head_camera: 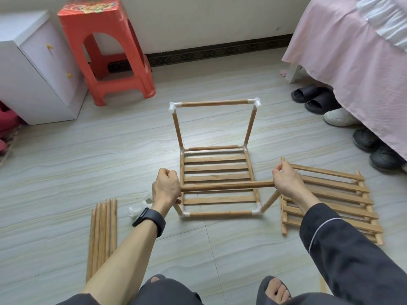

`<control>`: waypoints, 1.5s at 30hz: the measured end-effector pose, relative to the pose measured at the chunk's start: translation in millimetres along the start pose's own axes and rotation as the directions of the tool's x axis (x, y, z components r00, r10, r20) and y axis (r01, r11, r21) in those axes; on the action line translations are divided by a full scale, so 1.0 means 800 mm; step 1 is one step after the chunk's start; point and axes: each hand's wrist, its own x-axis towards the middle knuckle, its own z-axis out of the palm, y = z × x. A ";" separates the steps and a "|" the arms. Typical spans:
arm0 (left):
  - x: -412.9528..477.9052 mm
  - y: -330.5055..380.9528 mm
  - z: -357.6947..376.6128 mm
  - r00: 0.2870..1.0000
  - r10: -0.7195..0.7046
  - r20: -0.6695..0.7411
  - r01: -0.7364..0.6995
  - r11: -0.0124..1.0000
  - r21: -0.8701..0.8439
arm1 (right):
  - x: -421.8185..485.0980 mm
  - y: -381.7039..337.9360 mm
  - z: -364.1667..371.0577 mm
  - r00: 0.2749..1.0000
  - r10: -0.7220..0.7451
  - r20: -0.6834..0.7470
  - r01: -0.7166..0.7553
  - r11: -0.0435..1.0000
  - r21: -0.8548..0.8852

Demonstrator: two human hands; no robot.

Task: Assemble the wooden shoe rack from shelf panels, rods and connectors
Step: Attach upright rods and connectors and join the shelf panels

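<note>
- Fingers (170,172) of the left hand (166,188) are curled tightly round the left end of the cross rod (226,186), and those of the right hand (286,183) are closed round its right end. Whether a connector is enclosed in either fist cannot be told.
- The cross rod is held level above the near edge of the rack frame (220,214), which stands in the middle of the floor (220,249) with one shelf panel (217,200) seated in it.
- The near-left upright (177,208) and near-right upright (272,200) are seen leaning outward from the frame's near corners toward the fists.
- At the far corners, the far top rod (215,103) is joined by white connectors (256,102).
- Spare rods (102,234) are laid on the floor to the frame's left, and spare shelf panels (330,201) are stacked just to its right.
- Because the near uprights are splayed, a joint could be only half seated if the ends are forced in at an angle.
- The near bottom connectors could be levered loose by sideways pressure.
- With the near side unbraced, the whole frame could be racked or tipped by a hard downward push.
</note>
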 end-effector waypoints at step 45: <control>-0.109 0.167 0.247 0.553 0.376 0.744 -0.802 0.481 0.353 | 0.094 0.262 0.006 0.835 0.529 0.150 -0.189 0.021 0.982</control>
